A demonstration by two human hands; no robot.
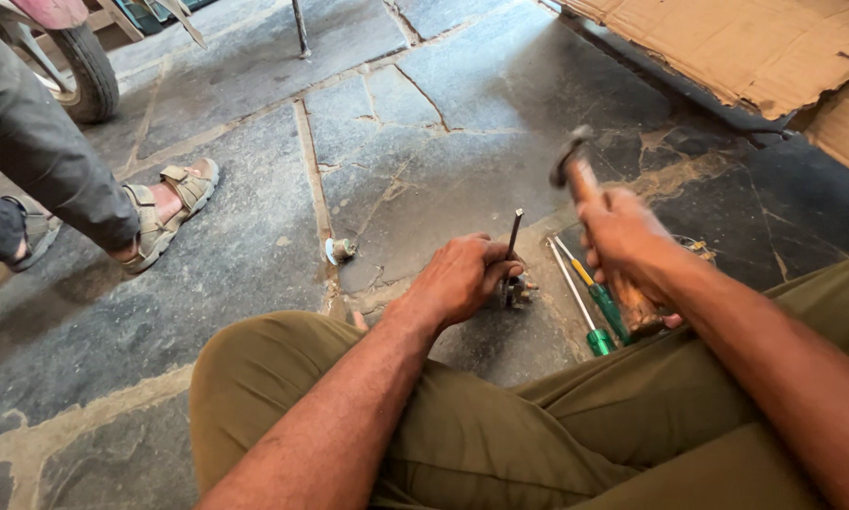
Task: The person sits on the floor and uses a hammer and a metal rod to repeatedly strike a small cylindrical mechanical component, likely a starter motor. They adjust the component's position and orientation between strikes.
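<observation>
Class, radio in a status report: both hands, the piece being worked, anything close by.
Left hand grips upright metal rod on small metal part. Right hand holds hammer raised. Two green-handled screwdrivers lie beside part; another person's sandalled foot off left.

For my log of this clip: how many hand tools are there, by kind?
Hammer, raised in the right hand: 1
Metal punch, held upright by the left hand: 1
Green-handled screwdrivers on the stone floor: 2
Total: 4

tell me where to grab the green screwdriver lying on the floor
Take the green screwdriver by its green handle, the thick end nearest the person, coming from above. Its thin shaft points away, and the right hand with the hammer hovers right over it.
</observation>
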